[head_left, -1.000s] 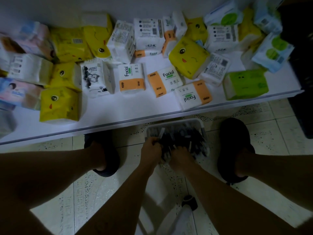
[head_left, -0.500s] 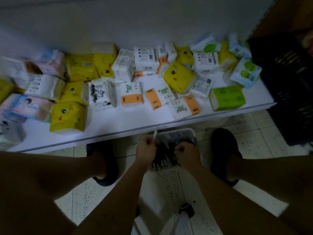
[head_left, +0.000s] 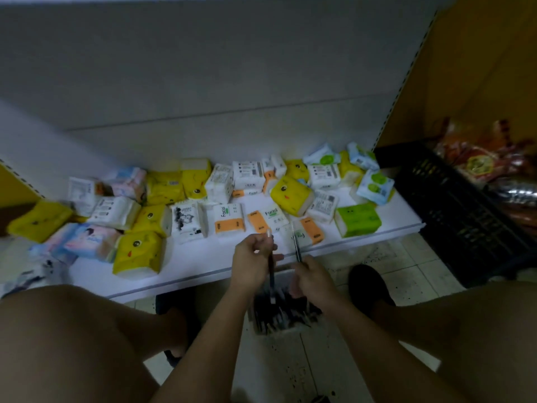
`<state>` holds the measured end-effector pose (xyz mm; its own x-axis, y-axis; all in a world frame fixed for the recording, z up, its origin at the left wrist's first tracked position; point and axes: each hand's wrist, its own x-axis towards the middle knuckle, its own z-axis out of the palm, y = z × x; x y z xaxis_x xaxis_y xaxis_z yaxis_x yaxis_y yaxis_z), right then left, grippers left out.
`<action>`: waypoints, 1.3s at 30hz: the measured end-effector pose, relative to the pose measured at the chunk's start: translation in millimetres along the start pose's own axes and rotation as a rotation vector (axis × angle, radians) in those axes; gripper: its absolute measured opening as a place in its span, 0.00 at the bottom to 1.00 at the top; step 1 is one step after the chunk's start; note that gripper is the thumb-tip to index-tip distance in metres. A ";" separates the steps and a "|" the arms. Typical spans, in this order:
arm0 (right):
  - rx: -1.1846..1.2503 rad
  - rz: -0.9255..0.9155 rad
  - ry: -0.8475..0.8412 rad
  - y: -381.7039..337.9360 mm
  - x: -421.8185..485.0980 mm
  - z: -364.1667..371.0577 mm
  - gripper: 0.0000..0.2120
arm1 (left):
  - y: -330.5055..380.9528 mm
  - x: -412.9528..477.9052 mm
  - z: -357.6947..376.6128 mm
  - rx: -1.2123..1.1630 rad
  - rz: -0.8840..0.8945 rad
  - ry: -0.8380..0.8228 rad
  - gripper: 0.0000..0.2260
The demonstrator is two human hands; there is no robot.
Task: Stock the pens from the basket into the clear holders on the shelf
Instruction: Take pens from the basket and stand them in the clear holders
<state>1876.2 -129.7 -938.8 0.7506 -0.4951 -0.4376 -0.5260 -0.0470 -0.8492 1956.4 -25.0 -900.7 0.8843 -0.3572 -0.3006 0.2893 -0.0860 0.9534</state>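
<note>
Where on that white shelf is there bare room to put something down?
The front strip of the white shelf is bare, between the yellow duck pack and the left hand. The right front corner beside the green pack is free too. The back rows are crowded with tissue packs.

Low white shelf (head_left: 203,266) ran across the view, front edge toward the camera. Directly on it lay a loose scatter of soft tissue packs: yellow packs with a cartoon face (head_left: 139,254), white-and-orange "Facial" packs (head_left: 229,219), a green pack (head_left: 359,219) near the right end, pale blue-and-pink packs (head_left: 87,241) at the left. Front strip of the shelf was bare. Below, a tiled floor (head_left: 386,257) carried a basket of pens (head_left: 283,312), apparently white-walled (dim view), and a black crate (head_left: 459,210) at right.
</note>
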 end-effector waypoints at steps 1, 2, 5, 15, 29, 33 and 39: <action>-0.073 -0.067 0.042 -9.1 -2.1 -2.1 0.16 | 7.3 -1.4 0.2 0.022 0.039 -0.015 0.10; -0.120 -0.132 0.082 -18.9 -5.4 -4.1 0.19 | 15.8 -3.0 -0.6 0.068 0.085 -0.028 0.09; 0.042 -0.270 0.123 -49.3 -17.6 -8.8 0.18 | 46.4 -8.0 -4.9 0.140 0.194 -0.051 0.06; 0.361 -0.601 0.059 -182.2 -57.8 -30.8 0.11 | 184.7 -30.1 -23.0 0.165 0.567 -0.026 0.05; 0.312 -0.964 0.070 -355.6 -113.1 -54.1 0.09 | 357.2 -68.6 -56.0 0.351 1.023 0.121 0.11; 0.285 -1.056 0.089 -394.3 -115.3 -57.7 0.07 | 390.4 -72.4 -67.9 0.374 1.106 0.161 0.11; 0.272 -1.176 0.132 -445.8 -110.5 -54.8 0.05 | 434.7 -69.7 -78.7 0.415 1.176 0.239 0.12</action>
<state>2005.8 -101.5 -495.6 0.6586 -0.3581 0.6618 0.5617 -0.3513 -0.7491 2049.4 35.7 -467.4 0.5847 -0.2438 0.7737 -0.8104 -0.1313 0.5710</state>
